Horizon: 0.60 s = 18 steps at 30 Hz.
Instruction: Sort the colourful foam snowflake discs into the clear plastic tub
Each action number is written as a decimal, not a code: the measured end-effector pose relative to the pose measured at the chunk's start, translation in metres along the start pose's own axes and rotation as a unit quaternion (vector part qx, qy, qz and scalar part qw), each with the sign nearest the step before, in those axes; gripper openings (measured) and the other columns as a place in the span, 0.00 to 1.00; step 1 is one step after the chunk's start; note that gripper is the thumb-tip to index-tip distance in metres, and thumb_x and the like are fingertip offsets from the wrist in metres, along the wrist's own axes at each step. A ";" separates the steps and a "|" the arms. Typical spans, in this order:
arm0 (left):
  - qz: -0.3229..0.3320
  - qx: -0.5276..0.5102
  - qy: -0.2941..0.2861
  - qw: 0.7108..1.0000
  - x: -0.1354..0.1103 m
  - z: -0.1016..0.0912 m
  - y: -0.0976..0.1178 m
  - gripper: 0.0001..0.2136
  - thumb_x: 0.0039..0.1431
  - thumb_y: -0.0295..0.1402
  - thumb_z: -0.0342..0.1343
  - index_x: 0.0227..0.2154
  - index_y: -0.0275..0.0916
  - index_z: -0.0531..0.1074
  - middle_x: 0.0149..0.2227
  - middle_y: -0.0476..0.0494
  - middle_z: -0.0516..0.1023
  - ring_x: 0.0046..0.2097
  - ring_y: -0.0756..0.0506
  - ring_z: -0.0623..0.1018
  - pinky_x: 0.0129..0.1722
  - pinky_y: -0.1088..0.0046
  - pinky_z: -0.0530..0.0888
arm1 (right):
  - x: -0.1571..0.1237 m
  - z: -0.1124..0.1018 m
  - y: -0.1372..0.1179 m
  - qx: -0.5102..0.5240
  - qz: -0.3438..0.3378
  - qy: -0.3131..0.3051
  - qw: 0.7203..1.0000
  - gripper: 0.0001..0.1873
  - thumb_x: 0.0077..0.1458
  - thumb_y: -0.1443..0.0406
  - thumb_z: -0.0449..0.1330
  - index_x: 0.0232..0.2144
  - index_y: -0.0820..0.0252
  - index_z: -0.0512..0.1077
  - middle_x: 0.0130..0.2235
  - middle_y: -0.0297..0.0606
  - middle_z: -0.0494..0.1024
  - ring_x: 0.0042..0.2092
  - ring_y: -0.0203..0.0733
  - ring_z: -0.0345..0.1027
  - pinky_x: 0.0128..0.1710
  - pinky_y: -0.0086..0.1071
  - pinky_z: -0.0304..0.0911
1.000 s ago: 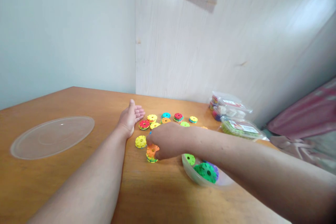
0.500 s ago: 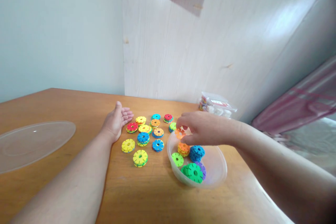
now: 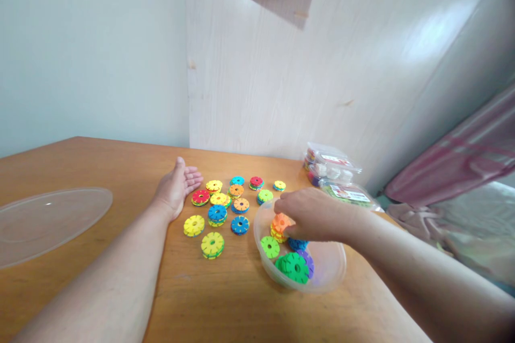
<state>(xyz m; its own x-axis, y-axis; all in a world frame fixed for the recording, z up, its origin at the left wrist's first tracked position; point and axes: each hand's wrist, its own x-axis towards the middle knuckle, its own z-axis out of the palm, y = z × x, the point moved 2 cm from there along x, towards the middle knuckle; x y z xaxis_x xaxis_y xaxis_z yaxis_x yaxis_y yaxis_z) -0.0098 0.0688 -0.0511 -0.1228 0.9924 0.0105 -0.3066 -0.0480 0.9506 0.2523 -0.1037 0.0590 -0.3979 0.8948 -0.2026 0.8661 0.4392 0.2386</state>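
Observation:
My left hand point(image 3: 178, 188) lies flat on the wooden table point(image 3: 100, 171), fingers stretched out, beside several coloured plastic discs such as a red one point(image 3: 200, 196) and a yellow one point(image 3: 193, 224). My right hand point(image 3: 309, 213) reaches down into the clear plastic bowl point(image 3: 330, 268), its fingers closed over an orange disc point(image 3: 280, 223). Inside the bowl also lie a light green disc point(image 3: 270, 246), a dark green disc point(image 3: 293, 267) and a purple one.
A clear round lid point(image 3: 44, 222) lies on the table at the left. Clear packets of small items point(image 3: 333, 169) are stacked by the wall at the back right. Pink fabric point(image 3: 454, 161) hangs at the right.
My right hand took an orange disc from the table, carried it right over the bowl and has now lowered into the bowl. My left hand stayed put.

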 end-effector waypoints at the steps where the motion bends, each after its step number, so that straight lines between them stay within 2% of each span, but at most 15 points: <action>1: 0.002 0.001 -0.001 1.000 -0.001 0.000 0.000 0.29 0.61 0.57 0.45 0.38 0.31 0.74 0.38 0.30 0.79 0.41 0.41 0.80 0.49 0.61 0.74 | 0.000 0.001 0.000 -0.005 0.000 0.001 1.000 0.15 0.54 0.61 0.60 0.43 0.58 0.75 0.43 0.45 0.79 0.42 0.50 0.74 0.34 0.36 0.62; 7: 0.004 0.001 0.000 1.000 0.000 0.000 0.000 0.29 0.61 0.57 0.45 0.38 0.31 0.73 0.39 0.30 0.79 0.41 0.41 0.80 0.49 0.61 0.74 | -0.002 0.005 0.003 -0.004 0.004 0.023 1.000 0.14 0.56 0.63 0.57 0.44 0.58 0.73 0.43 0.44 0.80 0.43 0.49 0.74 0.34 0.35 0.60; 12: 0.004 0.001 -0.006 1.000 0.003 -0.003 -0.004 0.30 0.61 0.58 0.45 0.39 0.31 0.74 0.39 0.29 0.79 0.41 0.41 0.80 0.48 0.61 0.74 | 0.007 -0.012 -0.001 0.016 0.033 0.085 0.996 0.12 0.60 0.65 0.51 0.42 0.58 0.72 0.40 0.41 0.80 0.39 0.44 0.73 0.33 0.34 0.56; 15: 0.010 0.004 -0.012 1.000 0.004 -0.004 -0.006 0.31 0.61 0.59 0.45 0.40 0.31 0.74 0.41 0.29 0.79 0.41 0.41 0.81 0.48 0.62 0.75 | 0.024 -0.026 -0.013 0.041 0.001 0.121 0.992 0.12 0.60 0.65 0.50 0.42 0.57 0.72 0.41 0.40 0.79 0.41 0.42 0.72 0.34 0.33 0.56; 18: 0.004 0.005 -0.010 1.000 0.004 -0.004 -0.006 0.31 0.61 0.58 0.44 0.41 0.31 0.74 0.41 0.28 0.79 0.42 0.41 0.81 0.48 0.62 0.75 | 0.048 -0.032 -0.028 0.047 -0.054 0.120 0.990 0.14 0.60 0.62 0.52 0.44 0.55 0.73 0.45 0.40 0.79 0.43 0.44 0.71 0.34 0.32 0.56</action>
<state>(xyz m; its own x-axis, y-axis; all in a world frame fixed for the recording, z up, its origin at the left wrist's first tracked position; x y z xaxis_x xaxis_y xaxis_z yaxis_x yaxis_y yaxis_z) -0.0121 0.0731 -0.0578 -0.1058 0.9941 0.0238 -0.2963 -0.0543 0.9536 0.1991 -0.0702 0.0727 -0.5401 0.8415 0.0117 0.8346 0.5337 0.1366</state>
